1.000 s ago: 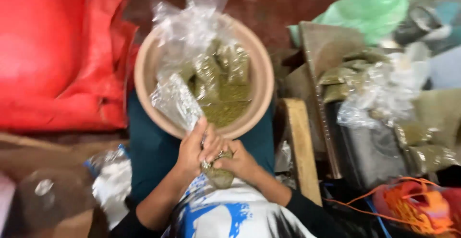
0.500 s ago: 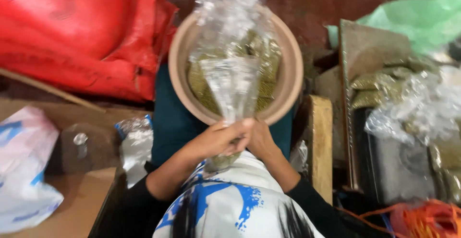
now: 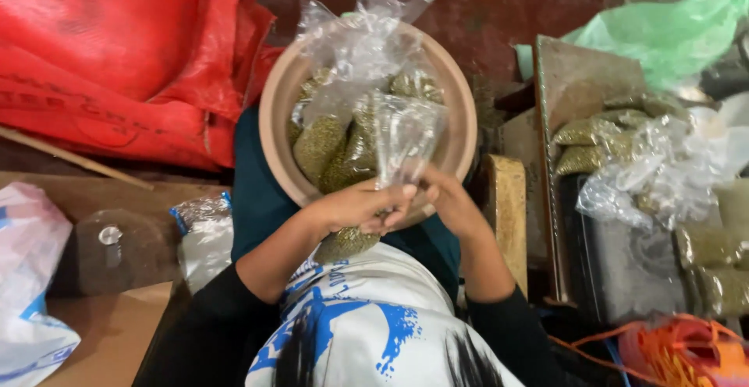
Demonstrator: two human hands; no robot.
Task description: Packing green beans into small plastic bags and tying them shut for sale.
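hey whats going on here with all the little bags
A person sits with a round bowl on their lap, full of clear packets of greenish grain. Both hands hold one small bag over the bowl's near rim: the left hand and the right hand pinch it at the neck, its filled bottom hanging below the left hand. More filled packets lie on a tray to the right.

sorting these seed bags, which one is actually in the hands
The small clear bag gripped by both hands above the lap; the others lie in the round bowl.
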